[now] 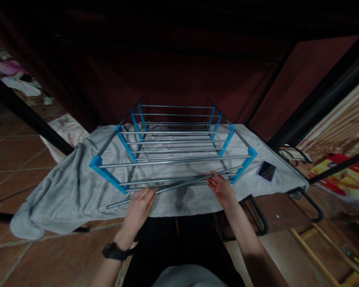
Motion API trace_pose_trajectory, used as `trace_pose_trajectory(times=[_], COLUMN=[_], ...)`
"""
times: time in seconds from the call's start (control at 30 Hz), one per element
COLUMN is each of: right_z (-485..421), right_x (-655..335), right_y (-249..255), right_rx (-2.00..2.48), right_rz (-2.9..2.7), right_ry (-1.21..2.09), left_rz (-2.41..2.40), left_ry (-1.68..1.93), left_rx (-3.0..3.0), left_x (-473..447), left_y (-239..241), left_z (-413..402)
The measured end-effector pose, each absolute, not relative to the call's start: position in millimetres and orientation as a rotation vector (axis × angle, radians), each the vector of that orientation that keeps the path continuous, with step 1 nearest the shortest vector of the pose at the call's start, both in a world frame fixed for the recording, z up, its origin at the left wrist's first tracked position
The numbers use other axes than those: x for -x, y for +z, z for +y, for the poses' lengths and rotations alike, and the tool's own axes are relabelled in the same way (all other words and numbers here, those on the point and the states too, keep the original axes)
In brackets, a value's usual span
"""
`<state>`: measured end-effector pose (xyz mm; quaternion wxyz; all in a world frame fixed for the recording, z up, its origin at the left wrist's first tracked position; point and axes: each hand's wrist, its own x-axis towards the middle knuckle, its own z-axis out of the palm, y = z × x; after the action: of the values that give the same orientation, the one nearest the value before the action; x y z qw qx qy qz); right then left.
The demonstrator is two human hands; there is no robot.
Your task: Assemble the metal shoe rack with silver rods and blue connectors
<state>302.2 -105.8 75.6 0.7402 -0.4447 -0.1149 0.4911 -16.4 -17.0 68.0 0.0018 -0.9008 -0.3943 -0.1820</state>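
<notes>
A rack of grey metal tubes (173,161) with blue plastic brackets (126,144) lies on a grey blanket (86,167) in front of me. Across its near side runs a loose grey tube (179,184), slanting up from lower left to right. My left hand (141,202) is closed around this tube, left of its middle. Further right, my right hand (219,187) holds the same tube between thumb and fingers. The tube's left end sticks out past my left hand over the blanket. Its right part overlaps the rack's near bars, so I cannot tell whether it touches them.
A phone (267,171) lies on the blanket right of the rack. Dark red panels (179,75) stand behind. Black metal frame bars (32,113) flank both sides. A red and yellow bag (341,179) and a wooden frame (314,251) are at the right.
</notes>
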Motion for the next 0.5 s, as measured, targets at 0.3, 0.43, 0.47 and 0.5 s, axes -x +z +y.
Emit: trace_pose_trajectory(times=[0.3, 0.43, 0.47, 0.5], right_z=[-106, -114, -116, -118], right_x=[-302, -288, -283, -277], right_y=[81, 77, 76, 76], right_rx=[0.997, 1.198, 1.262, 1.312], right_rz=[-0.266, -0.422, -0.498, -0.594], right_ry=[1.069, 1.094, 1.076, 1.043], left_rz=[-1.186, -1.18, -1.194, -1.199], left_ry=[-0.558, -0.522, -0.524, -0.511], left_rx=[2.763, 2.753, 2.747, 2.754], left_x=[13, 11, 10, 9], left_y=[79, 89, 92, 95], left_z=[-12, -16, -16, -17])
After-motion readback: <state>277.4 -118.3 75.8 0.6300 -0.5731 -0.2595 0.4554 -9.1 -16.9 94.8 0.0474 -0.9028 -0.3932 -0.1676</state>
